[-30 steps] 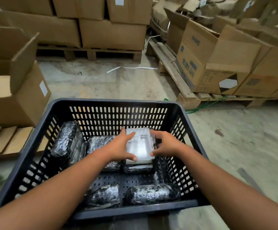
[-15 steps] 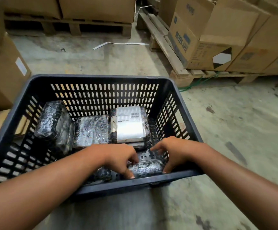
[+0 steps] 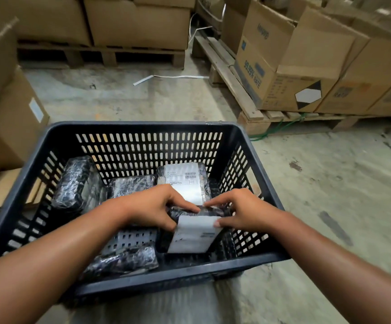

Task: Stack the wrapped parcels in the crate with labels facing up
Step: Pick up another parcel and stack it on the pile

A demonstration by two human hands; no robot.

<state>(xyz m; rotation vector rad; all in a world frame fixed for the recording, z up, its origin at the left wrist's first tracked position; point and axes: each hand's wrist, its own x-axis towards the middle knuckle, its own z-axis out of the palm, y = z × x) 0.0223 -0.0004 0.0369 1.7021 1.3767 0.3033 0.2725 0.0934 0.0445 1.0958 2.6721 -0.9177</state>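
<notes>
A black slotted plastic crate (image 3: 133, 127) stands on the floor in front of me. Inside it, both hands hold one black-wrapped parcel (image 3: 193, 235) at the near right, tilted so its white label faces me. My left hand (image 3: 152, 208) grips its left top edge, my right hand (image 3: 241, 210) its right top edge. Behind it lies a parcel with its white label up (image 3: 185, 181). A parcel showing no label (image 3: 131, 184) lies to its left. Another (image 3: 75, 183) leans on the left wall. One more (image 3: 129, 259) lies at the near left.
Cardboard boxes on wooden pallets (image 3: 253, 108) stand to the right and at the back. A large box (image 3: 10, 122) sits close to the crate's left side. Bare concrete floor (image 3: 330, 195) lies to the right of the crate.
Both hands let go of the label-up parcel at the back, reached to the near right of the crate, took hold of another parcel there and raised it, turning its label into view.
</notes>
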